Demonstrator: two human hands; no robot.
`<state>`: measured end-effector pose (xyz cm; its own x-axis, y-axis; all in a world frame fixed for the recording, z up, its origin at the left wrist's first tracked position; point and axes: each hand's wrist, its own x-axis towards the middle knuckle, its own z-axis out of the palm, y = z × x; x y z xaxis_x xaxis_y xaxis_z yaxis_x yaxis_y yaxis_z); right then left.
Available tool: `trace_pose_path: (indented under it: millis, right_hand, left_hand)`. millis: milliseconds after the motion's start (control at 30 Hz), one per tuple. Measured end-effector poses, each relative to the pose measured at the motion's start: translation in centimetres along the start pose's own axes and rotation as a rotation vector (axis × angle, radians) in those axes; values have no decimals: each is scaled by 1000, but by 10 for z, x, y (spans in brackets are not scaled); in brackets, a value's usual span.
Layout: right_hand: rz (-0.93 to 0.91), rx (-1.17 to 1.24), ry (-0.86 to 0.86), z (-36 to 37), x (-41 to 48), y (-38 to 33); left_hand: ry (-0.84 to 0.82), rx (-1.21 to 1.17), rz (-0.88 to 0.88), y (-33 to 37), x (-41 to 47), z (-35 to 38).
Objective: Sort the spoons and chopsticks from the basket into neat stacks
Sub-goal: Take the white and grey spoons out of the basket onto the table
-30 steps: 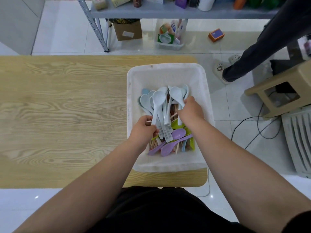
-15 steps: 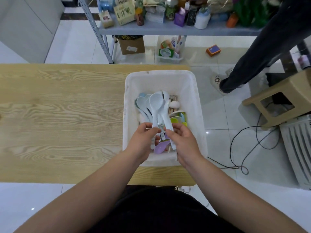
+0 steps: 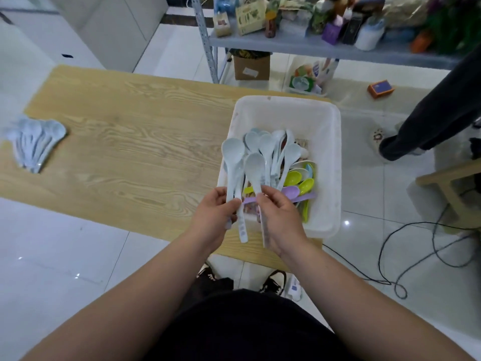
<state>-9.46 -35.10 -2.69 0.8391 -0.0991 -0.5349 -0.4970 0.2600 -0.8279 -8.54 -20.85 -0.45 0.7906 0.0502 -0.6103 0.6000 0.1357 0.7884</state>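
**Basket** [image 3: 335, 157], white plastic: right end of desk [image 3: 130, 152], reaching to the front edge.
- Contents: pale blue spoons [image 3: 276, 149], green spoons [image 3: 299, 179], purple spoons [image 3: 291, 192]. Qty unclear, lower layers hidden.
- Brown sticks at far side, poss. chopsticks; can't tell.

**Left hand** [image 3: 213, 217]: clenched round handles of a pale spoon bunch [image 3: 232, 155], bowls up over the basket's left rim.

**Right hand** [image 3: 282, 220]: pinches a single pale spoon [image 3: 255, 165] by its handle, which is mostly hidden behind the palm.

**Sorted spoon stack** [image 3: 33, 142]: desk left edge, blurred.

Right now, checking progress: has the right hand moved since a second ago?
Yes. The right hand drew back from the white basket's middle to its near rim, holding a pale blue spoon.
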Motion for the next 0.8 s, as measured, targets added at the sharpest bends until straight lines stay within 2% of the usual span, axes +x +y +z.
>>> trace_pose_path:
  millis: [100, 233, 500, 800]
  right_hand:
    - [59, 39, -104, 24, -3, -4]
    - [115, 55, -160, 70, -7, -4]
    - [160, -151, -303, 209, -28, 20]
    - [171, -318, -376, 364, -45, 78]
  left_hand:
    - [-21, 4, 39, 1, -17, -24]
    - [1, 68, 115, 2, -30, -66]
    - [82, 133, 187, 8, -44, -209]
    - [236, 24, 84, -2, -56, -366]
